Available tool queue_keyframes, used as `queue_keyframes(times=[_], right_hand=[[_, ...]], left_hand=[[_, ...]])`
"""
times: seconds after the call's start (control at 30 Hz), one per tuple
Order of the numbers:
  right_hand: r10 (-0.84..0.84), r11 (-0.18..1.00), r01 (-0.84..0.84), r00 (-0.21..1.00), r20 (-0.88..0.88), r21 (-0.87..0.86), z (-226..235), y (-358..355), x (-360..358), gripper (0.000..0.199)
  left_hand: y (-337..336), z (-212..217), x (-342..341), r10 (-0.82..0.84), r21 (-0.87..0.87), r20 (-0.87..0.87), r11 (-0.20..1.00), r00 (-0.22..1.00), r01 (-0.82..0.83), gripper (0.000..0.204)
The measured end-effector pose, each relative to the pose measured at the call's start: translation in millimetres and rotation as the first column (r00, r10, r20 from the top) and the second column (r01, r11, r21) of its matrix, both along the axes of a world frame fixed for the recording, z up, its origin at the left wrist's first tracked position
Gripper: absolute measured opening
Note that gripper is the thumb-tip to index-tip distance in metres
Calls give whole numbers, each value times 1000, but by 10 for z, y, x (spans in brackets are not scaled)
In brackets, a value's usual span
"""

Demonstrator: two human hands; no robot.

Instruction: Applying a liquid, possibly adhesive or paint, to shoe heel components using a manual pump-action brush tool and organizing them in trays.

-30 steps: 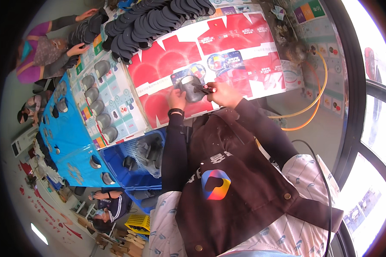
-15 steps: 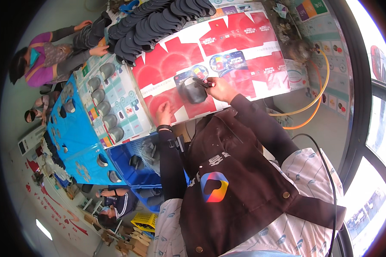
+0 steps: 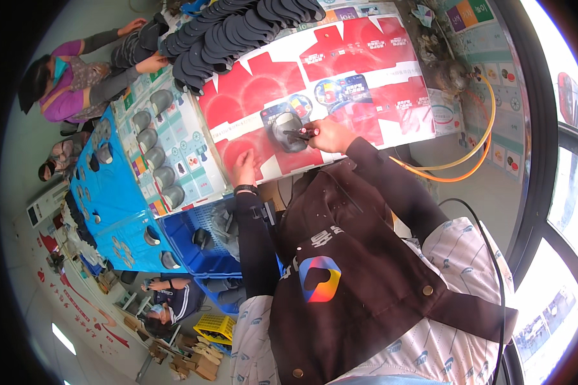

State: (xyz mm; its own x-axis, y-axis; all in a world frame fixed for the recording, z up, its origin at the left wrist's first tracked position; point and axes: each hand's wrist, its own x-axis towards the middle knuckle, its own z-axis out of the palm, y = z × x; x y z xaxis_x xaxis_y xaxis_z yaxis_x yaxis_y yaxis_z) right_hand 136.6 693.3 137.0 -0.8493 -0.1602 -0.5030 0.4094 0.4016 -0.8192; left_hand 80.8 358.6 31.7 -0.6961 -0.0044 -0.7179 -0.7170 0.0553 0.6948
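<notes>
Head view: your right hand [image 3: 331,135] is closed around a small red-tipped tool [image 3: 304,133], pinched between fingers and thumb, its tip touching the dark grey insole-shaped piece [image 3: 287,131]. Your left hand [image 3: 244,168] lies flat and open, holding nothing, palm down on the red printed card sheet [image 3: 315,83] just beside that piece.

The grey piece sits on the card's blue printed panel, near the table edge in front of your apron. It looks thin, light and bendy, probably foam or felt, though the fisheye blur makes the material hard to call. Expect it to flop if lifted by one end; take it at the edge mid-length or pin it flat. The card is stiff but light and will likely slide, so keep the flat palm on it.

Further out: a fanned stack of dark insoles [image 3: 237,25] at the table's far end, more grey pieces on pale card sheets [image 3: 167,147] to your left, a blue crate [image 3: 199,250] below, an orange hose [image 3: 469,160] to your right, and a co-worker's hand [image 3: 151,62] at the stack.
</notes>
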Motion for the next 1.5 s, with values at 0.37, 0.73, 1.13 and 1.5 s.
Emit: queue_keyframes(times=[0.37,0.73,1.13,1.5], right_hand=[[145,986,-137,986,-81,94,-171,239,74,27],[-292,951,295,956,43,-93,155,568,446,38],[-435,876,413,900,-37,-248,127,476,384,42],[-435,887,451,888,151,-97,286,563,430,51]], left_hand=[[402,-139,-141,-212,-93,-53,974,976,206,27],[691,-55,-23,-446,-345,-125,857,887,382,21],[-195,-16,-87,-457,-283,-134,868,879,408,38],[755,-54,-108,-392,-426,-167,856,905,292,30]])
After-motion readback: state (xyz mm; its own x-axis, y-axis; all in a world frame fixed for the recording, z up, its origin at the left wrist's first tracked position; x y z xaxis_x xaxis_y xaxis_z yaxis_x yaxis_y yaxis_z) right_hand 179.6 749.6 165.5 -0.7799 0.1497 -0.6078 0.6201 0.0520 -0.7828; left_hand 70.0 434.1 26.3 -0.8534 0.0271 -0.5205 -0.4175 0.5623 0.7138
